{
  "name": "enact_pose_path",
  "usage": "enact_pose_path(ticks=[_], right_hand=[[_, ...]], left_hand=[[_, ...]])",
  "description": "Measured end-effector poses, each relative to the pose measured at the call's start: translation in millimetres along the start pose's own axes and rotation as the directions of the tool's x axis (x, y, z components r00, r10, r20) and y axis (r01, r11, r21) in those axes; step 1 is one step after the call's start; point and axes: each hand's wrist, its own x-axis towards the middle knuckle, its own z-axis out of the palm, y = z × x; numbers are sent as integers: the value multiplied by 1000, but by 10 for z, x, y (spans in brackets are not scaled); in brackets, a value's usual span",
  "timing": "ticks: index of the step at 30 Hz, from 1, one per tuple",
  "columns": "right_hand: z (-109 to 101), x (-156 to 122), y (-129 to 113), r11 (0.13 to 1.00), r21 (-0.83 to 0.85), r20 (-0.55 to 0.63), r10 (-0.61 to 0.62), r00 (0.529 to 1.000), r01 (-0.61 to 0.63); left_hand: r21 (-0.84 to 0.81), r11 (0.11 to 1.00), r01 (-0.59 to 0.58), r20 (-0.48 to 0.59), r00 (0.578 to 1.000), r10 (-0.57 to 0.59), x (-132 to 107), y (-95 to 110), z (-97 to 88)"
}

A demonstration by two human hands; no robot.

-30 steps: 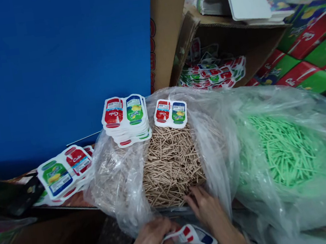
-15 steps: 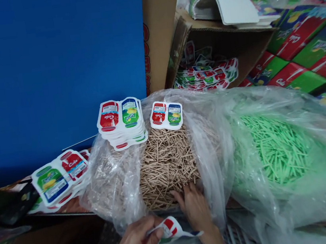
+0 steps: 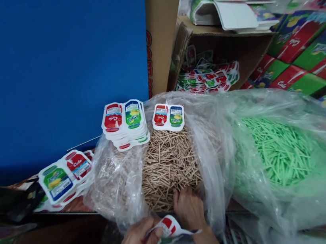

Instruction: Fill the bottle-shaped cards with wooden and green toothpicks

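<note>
My left hand (image 3: 137,243) pinches a folded printed card (image 3: 170,228) with red and white soda art, low in the middle. My right hand (image 3: 189,208) reaches into a clear plastic bag (image 3: 114,184) of tan wooden sticks (image 3: 168,165), its fingers curled down into the pile. What those fingers hold is hidden. Two stacks of cola and lemon-lime cards rest on the bag's far edge: a thick stack (image 3: 124,123) and a thin stack (image 3: 168,117).
A second clear bag holds green sticks (image 3: 278,155) at the right. More cards lie at the left (image 3: 63,177) and inside an open cardboard box (image 3: 211,75) behind. Printed cartons (image 3: 310,50) are piled at the far right. A blue wall (image 3: 53,64) fills the upper left.
My right hand slid left and deeper into the tan sticks. The card in my left hand has folded and lifted slightly.
</note>
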Motion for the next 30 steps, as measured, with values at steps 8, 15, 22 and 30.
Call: enact_pose_path(ticks=[8, 15, 22, 30], right_hand=[[26, 50, 252, 979, 10, -8, -205, 979, 206], [-138, -70, 653, 901, 27, -90, -430, 898, 434], [-164, -182, 804, 808, -116, -137, -589, 796, 578], [40, -87, 487, 872, -247, 9, -434, 901, 423]], left_hand=[[-199, 977, 82, -145, 983, -112, -97, -53, -11], [-407, 892, 196, -335, 877, -346, -178, -183, -51], [-467, 855, 224, -203, 914, -350, -188, -323, -127], [-452, 859, 240, -190, 915, -355, -197, -262, -117]])
